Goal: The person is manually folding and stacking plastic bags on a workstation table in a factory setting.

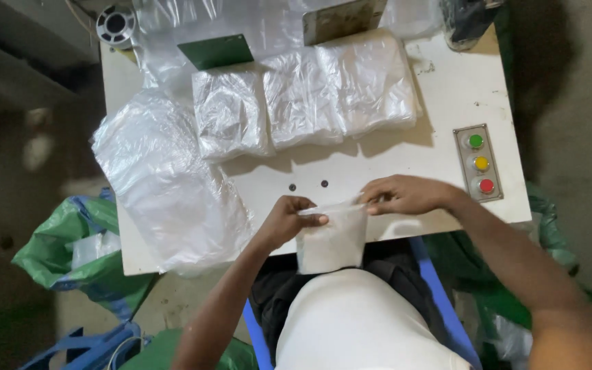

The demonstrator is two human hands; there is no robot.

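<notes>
A small clear plastic bag (330,240) hangs over the near edge of the white table (447,96). My left hand (289,218) pinches its top left corner. My right hand (402,195) grips its top right corner, so the bag's mouth is stretched between the two hands. Both hands rest just above the table's front edge, close to my lap.
Three stacks of folded clear bags (303,99) lie across the table's middle. A large loose plastic sheet (166,185) drapes over the left side. A panel with green, yellow and red buttons (479,163) sits at the right. Green sacks (77,247) stand on the floor at left.
</notes>
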